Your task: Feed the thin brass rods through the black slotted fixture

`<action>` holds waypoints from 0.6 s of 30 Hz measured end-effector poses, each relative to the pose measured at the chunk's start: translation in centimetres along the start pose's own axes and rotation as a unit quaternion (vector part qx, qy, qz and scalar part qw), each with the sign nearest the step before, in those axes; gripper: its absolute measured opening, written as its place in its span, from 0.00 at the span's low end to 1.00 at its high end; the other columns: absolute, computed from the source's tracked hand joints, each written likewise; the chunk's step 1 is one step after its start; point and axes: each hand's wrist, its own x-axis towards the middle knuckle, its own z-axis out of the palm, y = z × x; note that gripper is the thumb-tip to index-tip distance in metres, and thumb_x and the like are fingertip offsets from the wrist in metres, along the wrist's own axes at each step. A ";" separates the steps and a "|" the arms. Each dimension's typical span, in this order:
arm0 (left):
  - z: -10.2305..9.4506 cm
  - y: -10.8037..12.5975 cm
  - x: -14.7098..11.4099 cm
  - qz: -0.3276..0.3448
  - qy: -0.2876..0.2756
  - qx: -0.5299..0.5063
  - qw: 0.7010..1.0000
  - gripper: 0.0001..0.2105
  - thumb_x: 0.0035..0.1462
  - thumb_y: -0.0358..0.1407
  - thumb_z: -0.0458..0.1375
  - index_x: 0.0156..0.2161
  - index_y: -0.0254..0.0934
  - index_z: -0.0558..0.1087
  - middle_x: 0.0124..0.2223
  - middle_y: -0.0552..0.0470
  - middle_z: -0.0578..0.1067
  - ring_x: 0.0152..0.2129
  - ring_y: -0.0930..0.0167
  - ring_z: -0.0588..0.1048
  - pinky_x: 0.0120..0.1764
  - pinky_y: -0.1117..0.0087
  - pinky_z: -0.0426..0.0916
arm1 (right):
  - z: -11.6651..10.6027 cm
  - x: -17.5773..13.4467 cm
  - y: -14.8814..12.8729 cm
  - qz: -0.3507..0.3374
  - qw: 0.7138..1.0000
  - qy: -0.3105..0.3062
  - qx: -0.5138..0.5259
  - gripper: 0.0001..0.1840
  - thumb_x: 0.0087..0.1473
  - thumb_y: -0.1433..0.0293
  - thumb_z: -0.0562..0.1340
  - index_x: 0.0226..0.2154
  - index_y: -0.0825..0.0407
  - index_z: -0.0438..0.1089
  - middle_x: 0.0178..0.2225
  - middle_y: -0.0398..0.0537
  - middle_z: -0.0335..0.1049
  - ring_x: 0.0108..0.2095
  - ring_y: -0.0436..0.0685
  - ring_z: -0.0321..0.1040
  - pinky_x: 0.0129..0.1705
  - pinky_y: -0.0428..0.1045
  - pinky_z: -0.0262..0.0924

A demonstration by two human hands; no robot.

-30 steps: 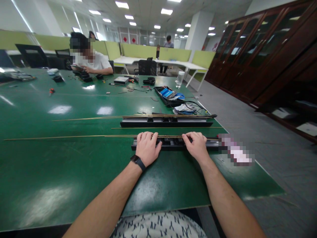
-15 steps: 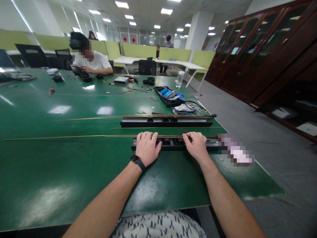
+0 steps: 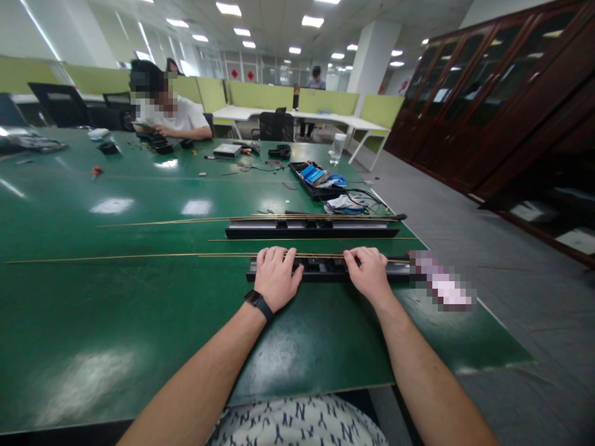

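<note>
A long black rail (image 3: 321, 270) with a silvery channel lies crosswise on the green table in front of me. Thin brass-coloured rods (image 3: 223, 254) run along its far edge and stick out far to the left. My left hand (image 3: 275, 279), wearing a dark watch, is laid over the rail's left part. Its fingers bend over the far edge across the rods, thumb apart on the near side; the fingertips are hidden. Toward the rail's right part, my right hand (image 3: 367, 272) is closed, thumb and index finger pinching at the rods. A blurred pink patch (image 3: 446, 285) covers the rail's right end.
Beyond lies a second black rail (image 3: 311, 233) with rods on top, and a lone rod (image 3: 320, 240) between the two. Farther off are a black tray (image 3: 307, 186) with blue packs, cables, a clear cup (image 3: 336, 148) and a seated person (image 3: 174, 114). The table edge slopes down at right.
Almost nothing differs. The rods appear shifted very slightly, and the seated person's head has moved a little. Both my hands stay in place.
</note>
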 end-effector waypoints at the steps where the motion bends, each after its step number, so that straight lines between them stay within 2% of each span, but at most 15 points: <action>1: 0.0 0.0 0.0 0.000 -0.001 0.000 1.000 0.17 0.66 0.43 0.54 0.56 0.39 0.71 0.49 0.42 0.76 0.51 0.58 0.70 0.58 0.51 0.57 | 0.0 0.0 0.0 0.002 1.000 0.001 0.000 0.17 0.64 0.58 0.57 0.29 0.48 0.72 0.34 0.47 0.77 0.42 0.60 0.65 0.49 0.56 0.47; 6: 0.0 0.0 0.0 -0.002 -0.003 -0.004 1.000 0.17 0.66 0.43 0.54 0.56 0.41 0.71 0.49 0.42 0.76 0.51 0.57 0.70 0.59 0.51 0.57 | 0.0 0.1 0.0 -0.001 1.000 0.003 -0.009 0.20 0.63 0.53 0.59 0.29 0.48 0.73 0.34 0.47 0.77 0.41 0.60 0.65 0.48 0.56 0.47; 18: 0.1 0.0 0.0 0.000 -0.002 -0.003 1.000 0.18 0.66 0.44 0.54 0.57 0.40 0.71 0.49 0.42 0.76 0.51 0.57 0.70 0.59 0.51 0.57 | 0.1 0.0 0.0 -0.004 1.000 0.005 -0.005 0.18 0.65 0.58 0.57 0.28 0.48 0.71 0.33 0.48 0.76 0.42 0.60 0.64 0.48 0.56 0.47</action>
